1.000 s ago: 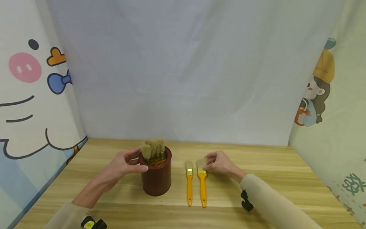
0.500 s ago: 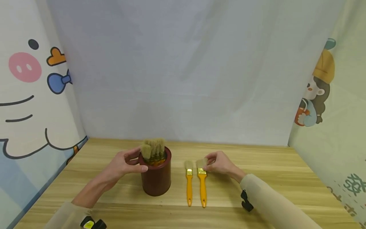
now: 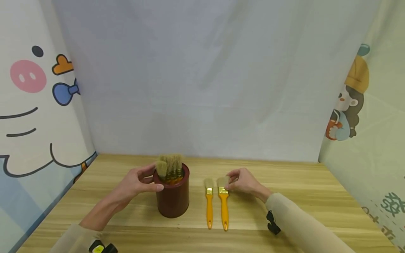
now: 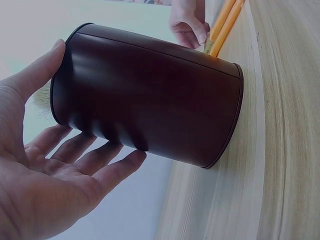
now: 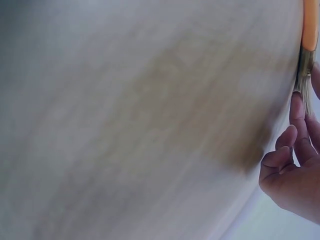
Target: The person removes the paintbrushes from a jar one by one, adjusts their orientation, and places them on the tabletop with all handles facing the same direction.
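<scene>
A dark red, round brush holder [image 3: 173, 201] stands upright on the table with several paintbrushes [image 3: 171, 167] in it, bristles up. My left hand [image 3: 134, 182] grips it near the rim, thumb on the near side and fingers on the far side; the left wrist view shows the fingertips against its wall. To the right, two flat paintbrushes with orange handles lie side by side, bristles away from me. My right hand [image 3: 243, 182] pinches the right paintbrush [image 3: 224, 211] where bristles meet the metal band. The left paintbrush [image 3: 209, 207] lies untouched between holder and hand.
The wooden table [image 3: 300, 196] ends at a pale grey cloth [image 3: 202, 88] behind. Printed cloths hang at both sides, the left one [image 3: 28, 133] with a cartoon animal. Each wrist wears a black strap.
Both hands keep their places on the holder and the right paintbrush. The whole head view shifts very slightly; nothing else visibly moves.
</scene>
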Tool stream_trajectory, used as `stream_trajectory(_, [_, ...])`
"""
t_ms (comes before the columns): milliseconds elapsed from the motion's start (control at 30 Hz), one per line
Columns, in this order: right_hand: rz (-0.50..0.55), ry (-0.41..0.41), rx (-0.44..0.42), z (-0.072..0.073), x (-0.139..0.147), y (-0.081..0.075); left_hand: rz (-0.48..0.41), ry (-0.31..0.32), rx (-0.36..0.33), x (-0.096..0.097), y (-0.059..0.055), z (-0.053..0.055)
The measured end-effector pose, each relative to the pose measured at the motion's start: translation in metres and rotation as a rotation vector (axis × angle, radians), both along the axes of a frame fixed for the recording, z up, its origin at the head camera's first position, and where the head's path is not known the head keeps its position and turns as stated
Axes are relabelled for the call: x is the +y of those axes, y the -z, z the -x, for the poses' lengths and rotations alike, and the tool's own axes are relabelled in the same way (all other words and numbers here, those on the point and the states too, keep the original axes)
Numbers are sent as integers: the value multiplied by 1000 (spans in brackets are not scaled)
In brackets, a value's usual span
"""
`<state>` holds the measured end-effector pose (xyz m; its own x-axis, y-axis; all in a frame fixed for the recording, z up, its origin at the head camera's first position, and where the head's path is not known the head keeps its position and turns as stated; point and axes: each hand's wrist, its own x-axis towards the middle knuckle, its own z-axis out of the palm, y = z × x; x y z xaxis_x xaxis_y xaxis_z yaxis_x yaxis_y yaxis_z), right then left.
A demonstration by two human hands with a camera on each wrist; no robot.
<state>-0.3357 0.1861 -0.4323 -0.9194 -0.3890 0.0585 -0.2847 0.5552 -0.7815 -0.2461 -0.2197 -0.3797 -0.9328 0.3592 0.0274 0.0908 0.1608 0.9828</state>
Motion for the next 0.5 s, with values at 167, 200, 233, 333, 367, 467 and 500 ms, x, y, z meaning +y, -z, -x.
stream_trajectory(167, [-2, 0, 6, 0, 0, -4, -1, 4, 7, -1, -1, 1])
stream_trajectory(200, [-2, 1, 7, -1, 0, -5, 1, 4, 8, -1, -2, 2])
stream_trajectory(233, [-2, -1, 9, -1, 0, -4, 4, 2, 7, -1, -2, 2])
stream_trajectory(333, [-1, -10, 9, -1, 0, -3, 9, 0, 5, -1, -2, 1])
stream_trajectory(367, [-1, -13, 7, -1, 0, -2, 8, -1, 1, -1, -1, 1])
stream_trajectory(467, [1, -22, 4, -2, 0, -1, 5, -2, -8, -1, 0, 0])
stream_trajectory(500, [2, -24, 5, -2, 0, -1, 2, -4, -10, -1, 0, 0])
